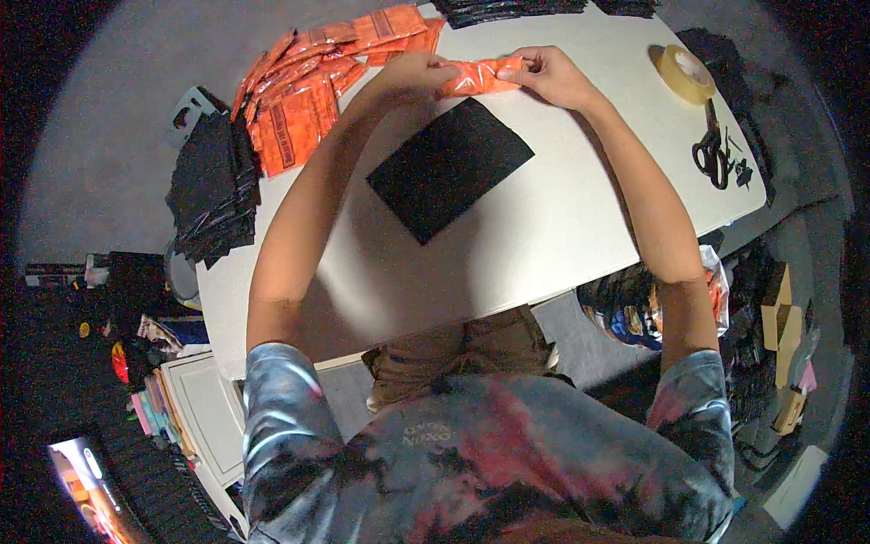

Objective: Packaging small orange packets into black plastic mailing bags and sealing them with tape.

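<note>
Both my hands hold one orange item in a shiny clear plastic bag (477, 78) above the far part of the white table. My left hand (423, 73) grips its left end, and my right hand (554, 76) pinches the right end between thumb and fingers. Just below the bag, a flat black rectangular sheet or pouch (450, 170) lies at an angle on the tabletop. Left of my left hand spreads a pile of orange plastic-wrapped packets (296, 126), some bearing printed writing.
A stack of black pouches (212, 183) sits at the table's left edge, with more black packs (510, 8) at the far edge. To the right lie a roll of clear tape (686, 73), black-handled scissors (710, 156) and small dark bits. A lit screen (95, 489) shows at lower left.
</note>
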The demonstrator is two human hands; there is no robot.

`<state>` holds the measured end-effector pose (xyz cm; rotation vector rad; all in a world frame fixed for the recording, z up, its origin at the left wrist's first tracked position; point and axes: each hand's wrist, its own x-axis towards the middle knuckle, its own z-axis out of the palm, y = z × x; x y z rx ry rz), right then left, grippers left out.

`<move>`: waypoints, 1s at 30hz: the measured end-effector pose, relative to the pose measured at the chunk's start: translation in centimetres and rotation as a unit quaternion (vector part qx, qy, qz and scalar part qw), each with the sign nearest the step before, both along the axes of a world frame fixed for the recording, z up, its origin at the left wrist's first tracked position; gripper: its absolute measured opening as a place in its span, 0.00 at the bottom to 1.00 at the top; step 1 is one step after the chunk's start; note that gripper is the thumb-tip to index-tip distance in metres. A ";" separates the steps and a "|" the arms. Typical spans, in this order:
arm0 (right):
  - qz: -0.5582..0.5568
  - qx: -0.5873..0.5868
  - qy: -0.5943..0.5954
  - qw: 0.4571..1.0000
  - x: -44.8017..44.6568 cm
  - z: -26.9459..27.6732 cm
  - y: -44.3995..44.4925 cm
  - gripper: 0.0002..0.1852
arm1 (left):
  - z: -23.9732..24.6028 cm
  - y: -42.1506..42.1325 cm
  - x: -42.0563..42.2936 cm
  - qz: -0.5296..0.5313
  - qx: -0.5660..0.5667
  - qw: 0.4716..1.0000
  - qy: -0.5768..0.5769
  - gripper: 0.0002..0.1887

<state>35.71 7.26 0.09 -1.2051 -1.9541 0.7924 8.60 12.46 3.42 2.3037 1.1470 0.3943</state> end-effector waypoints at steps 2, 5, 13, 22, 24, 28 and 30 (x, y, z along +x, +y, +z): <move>-0.016 -0.011 0.000 1.000 -0.2 0.3 -0.1 0.18 | -1.2 1.0 -0.5 -0.006 0.014 0.998 0.053 0.30; -0.017 0.018 0.011 1.000 -0.9 0.3 0.4 0.19 | -2.6 2.5 -1.6 -0.011 0.040 0.999 -0.019 0.38; -0.045 0.000 -0.010 0.999 0.2 0.1 0.0 0.21 | -2.8 1.6 0.1 -0.013 -0.121 0.979 -0.161 0.30; -0.037 -0.030 -0.024 0.999 0.5 0.5 -0.4 0.18 | -1.9 1.4 0.1 -0.037 -0.141 0.987 -0.059 0.24; -0.026 -0.032 -0.020 0.999 -0.1 0.7 -0.1 0.17 | -1.5 1.4 -0.4 -0.045 -0.161 0.981 -0.097 0.22; -0.037 0.201 -0.024 0.979 0.6 -0.3 1.3 0.17 | -1.2 1.0 0.2 -0.022 -0.132 0.973 -0.188 0.25; -0.031 0.365 -0.028 0.930 1.0 -0.3 1.2 0.17 | -0.8 -0.1 0.5 -0.027 -0.123 0.970 -0.206 0.27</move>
